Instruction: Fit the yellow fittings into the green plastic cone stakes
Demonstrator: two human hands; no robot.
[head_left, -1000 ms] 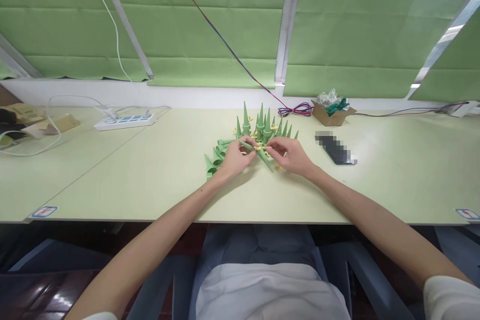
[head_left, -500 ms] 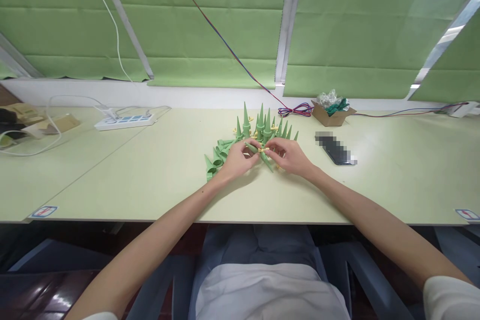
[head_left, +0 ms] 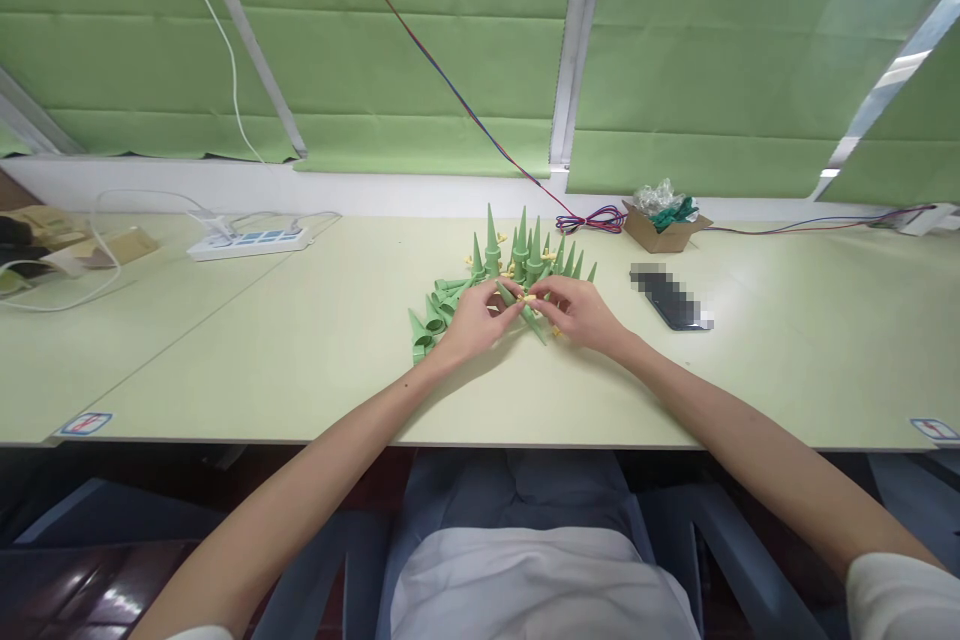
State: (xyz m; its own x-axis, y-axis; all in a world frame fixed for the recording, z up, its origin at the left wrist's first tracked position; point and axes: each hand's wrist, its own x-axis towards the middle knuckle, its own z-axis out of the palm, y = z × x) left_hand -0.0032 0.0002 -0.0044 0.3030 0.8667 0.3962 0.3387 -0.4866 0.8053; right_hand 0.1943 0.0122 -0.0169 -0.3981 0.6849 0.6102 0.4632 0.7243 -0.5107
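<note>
Left of the phone (head_left: 670, 298), I have the left hand (head_left: 478, 315) gripping a green cone (head_left: 505, 293), its long axis slanting away from the phone, while the right hand (head_left: 576, 308), nearer the phone, pinches a yellow piece (head_left: 528, 298) by the cone's lower end.

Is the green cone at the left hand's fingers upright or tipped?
Tipped: the green cone at the left hand slants, unlike the upright cones standing behind.

pass: tabletop (head_left: 341, 310) left of green cones (head_left: 522, 258) | ahead blocked: cones upright | right: phone (head_left: 670, 300), cardboard box (head_left: 657, 238)
</note>
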